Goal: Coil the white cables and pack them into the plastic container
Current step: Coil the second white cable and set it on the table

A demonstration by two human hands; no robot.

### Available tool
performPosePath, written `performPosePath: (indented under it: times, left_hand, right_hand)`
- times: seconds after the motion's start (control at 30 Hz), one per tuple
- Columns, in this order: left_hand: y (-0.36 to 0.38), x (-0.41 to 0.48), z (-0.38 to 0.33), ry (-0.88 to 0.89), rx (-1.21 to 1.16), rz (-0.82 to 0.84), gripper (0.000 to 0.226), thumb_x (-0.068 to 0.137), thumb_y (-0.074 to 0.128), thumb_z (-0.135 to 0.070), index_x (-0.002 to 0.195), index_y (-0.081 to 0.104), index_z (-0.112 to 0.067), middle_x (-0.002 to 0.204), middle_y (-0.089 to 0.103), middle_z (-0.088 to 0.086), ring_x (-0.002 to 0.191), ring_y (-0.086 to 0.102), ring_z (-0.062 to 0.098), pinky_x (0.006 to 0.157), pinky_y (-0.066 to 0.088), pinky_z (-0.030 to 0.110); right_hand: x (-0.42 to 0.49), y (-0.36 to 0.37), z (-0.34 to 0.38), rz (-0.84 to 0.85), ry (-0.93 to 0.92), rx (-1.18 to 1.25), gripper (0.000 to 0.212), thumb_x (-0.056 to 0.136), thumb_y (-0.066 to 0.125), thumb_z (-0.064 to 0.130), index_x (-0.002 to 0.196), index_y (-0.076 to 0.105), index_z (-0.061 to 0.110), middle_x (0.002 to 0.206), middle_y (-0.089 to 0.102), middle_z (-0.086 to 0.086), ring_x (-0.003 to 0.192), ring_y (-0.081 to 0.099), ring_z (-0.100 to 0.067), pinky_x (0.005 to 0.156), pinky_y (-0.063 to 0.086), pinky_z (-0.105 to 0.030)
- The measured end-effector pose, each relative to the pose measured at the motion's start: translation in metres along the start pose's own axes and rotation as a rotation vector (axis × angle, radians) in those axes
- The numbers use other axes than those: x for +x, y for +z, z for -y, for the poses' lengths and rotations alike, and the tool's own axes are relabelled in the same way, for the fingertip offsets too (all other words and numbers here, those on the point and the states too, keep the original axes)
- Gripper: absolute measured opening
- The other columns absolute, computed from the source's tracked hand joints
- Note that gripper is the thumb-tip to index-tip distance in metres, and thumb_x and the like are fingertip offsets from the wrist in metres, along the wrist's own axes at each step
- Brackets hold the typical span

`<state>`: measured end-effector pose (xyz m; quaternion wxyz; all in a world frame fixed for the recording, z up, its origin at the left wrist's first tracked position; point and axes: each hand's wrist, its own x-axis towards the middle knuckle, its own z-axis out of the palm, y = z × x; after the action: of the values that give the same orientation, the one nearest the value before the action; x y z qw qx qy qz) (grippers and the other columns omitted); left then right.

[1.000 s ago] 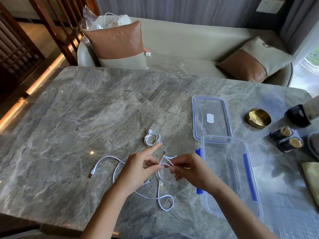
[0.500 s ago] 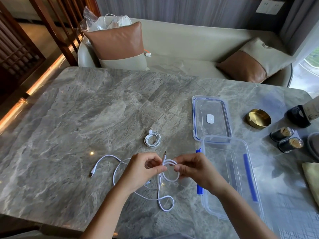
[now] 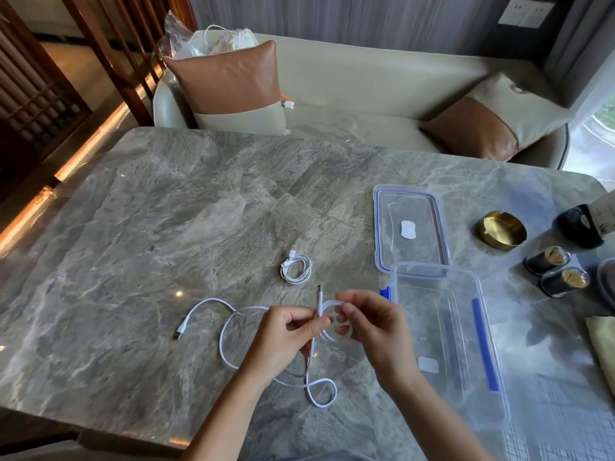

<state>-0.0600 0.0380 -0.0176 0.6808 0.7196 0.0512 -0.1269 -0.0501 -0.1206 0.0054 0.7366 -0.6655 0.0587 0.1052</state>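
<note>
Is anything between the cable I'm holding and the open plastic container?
Nothing visible blocks it. The container sits open just beside your right hand, with its lid lying beyond it. The cable is only partly coiled, though; most of it trails left across the table.

marble table (image 3: 166, 227) | brass bowl (image 3: 501, 229) (right side) | two dark cups (image 3: 547, 261) near it | sofa (image 3: 366, 84) behind | brown-and-cream cushion (image 3: 229, 81)
</note>
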Motion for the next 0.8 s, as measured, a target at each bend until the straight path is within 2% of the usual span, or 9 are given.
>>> performPosePath:
  times: [0.07, 0.13, 0.23, 0.27, 0.37, 0.43, 0.5, 0.67, 0.8]
  left_hand:
    - [0.003, -0.002, -0.003, 0.010, -0.049, -0.010, 0.032, 0.075, 0.067, -0.035, 0.078, 0.074, -0.004, 0.053, 0.054, -0.001, 0.045, 0.046, 0.002, 0.045, 0.039, 0.014]
    - [0.006, -0.002, -0.002, 0.004, -0.066, -0.066, 0.021, 0.076, 0.066, -0.033, 0.071, 0.075, -0.015, 0.051, 0.057, -0.008, 0.046, 0.049, 0.001, 0.046, 0.041, 0.015]
    - [0.009, -0.001, 0.000, -0.021, -0.122, -0.278, 0.015, 0.080, 0.067, -0.025, 0.067, 0.075, -0.022, 0.049, 0.060, -0.009, 0.046, 0.054, 0.003, 0.046, 0.048, 0.018]
    - [0.009, 0.001, -0.001, -0.021, -0.157, -0.351, 0.015, 0.079, 0.068, -0.025, 0.067, 0.074, -0.021, 0.049, 0.059, -0.009, 0.046, 0.054, 0.003, 0.046, 0.049, 0.019]
    - [0.008, 0.005, -0.008, 0.027, -0.218, -0.462, 0.019, 0.074, 0.068, -0.035, 0.066, 0.071, -0.018, 0.047, 0.054, -0.009, 0.044, 0.053, 0.004, 0.047, 0.050, 0.019]
    - [0.007, 0.006, -0.010, 0.060, -0.203, -0.461, 0.022, 0.078, 0.069, -0.034, 0.065, 0.069, -0.016, 0.046, 0.054, -0.008, 0.044, 0.053, 0.004, 0.049, 0.050, 0.019]
    - [0.007, 0.007, -0.011, 0.079, -0.170, -0.428, 0.022, 0.081, 0.069, -0.033, 0.068, 0.068, -0.015, 0.046, 0.055, -0.007, 0.045, 0.053, 0.006, 0.051, 0.050, 0.020]
    - [0.005, 0.005, -0.018, 0.061, -0.144, -0.281, 0.015, 0.080, 0.068, -0.027, 0.068, 0.072, -0.021, 0.047, 0.062, -0.004, 0.046, 0.058, 0.004, 0.049, 0.051, 0.019]
    - [-0.007, -0.001, -0.018, 0.007, -0.020, -0.184, 0.023, 0.084, 0.066, -0.018, 0.062, 0.071, -0.021, 0.046, 0.059, 0.000, 0.044, 0.057, 0.009, 0.049, 0.049, 0.021]
  right_hand:
    - [-0.002, 0.003, -0.003, -0.028, 0.028, 0.129, 0.024, 0.087, 0.059, -0.003, 0.083, 0.070, 0.018, 0.068, 0.068, -0.001, 0.065, 0.064, -0.011, 0.059, 0.055, -0.024]
    - [-0.002, 0.006, -0.004, -0.046, 0.038, 0.200, 0.016, 0.085, 0.061, 0.000, 0.089, 0.065, 0.014, 0.071, 0.067, -0.002, 0.068, 0.065, -0.012, 0.061, 0.056, -0.026]
    - [-0.001, 0.005, 0.001, -0.097, 0.026, 0.145, 0.003, 0.084, 0.063, 0.013, 0.082, 0.062, 0.014, 0.068, 0.063, 0.005, 0.066, 0.060, -0.007, 0.061, 0.054, -0.025]
    - [-0.002, 0.003, 0.003, -0.061, 0.044, 0.102, 0.014, 0.086, 0.060, 0.023, 0.075, 0.063, 0.014, 0.067, 0.063, 0.004, 0.064, 0.060, -0.007, 0.061, 0.053, -0.026]
    - [-0.014, -0.002, 0.010, 0.336, 0.220, -0.022, 0.048, 0.092, 0.045, 0.047, 0.076, 0.071, 0.010, 0.076, 0.071, -0.008, 0.067, 0.065, -0.015, 0.063, 0.055, -0.027]
    - [-0.025, 0.003, 0.009, 0.493, 0.353, -0.049, 0.048, 0.092, 0.044, 0.049, 0.095, 0.071, 0.010, 0.089, 0.074, -0.009, 0.076, 0.068, -0.017, 0.064, 0.056, -0.027]
    - [-0.033, 0.014, 0.005, 0.433, 0.485, 0.087, 0.044, 0.092, 0.044, 0.047, 0.110, 0.065, 0.013, 0.099, 0.073, -0.009, 0.085, 0.069, -0.018, 0.064, 0.056, -0.029]
    - [-0.032, 0.027, 0.003, -0.066, 0.696, 0.786, 0.030, 0.096, 0.045, 0.029, 0.108, 0.065, 0.011, 0.093, 0.075, -0.005, 0.073, 0.071, -0.010, 0.054, 0.055, -0.020]
    - [-0.035, 0.028, 0.002, -0.128, 0.578, 0.709, 0.020, 0.091, 0.054, 0.024, 0.094, 0.072, 0.016, 0.079, 0.073, 0.000, 0.064, 0.067, -0.007, 0.050, 0.052, -0.017]
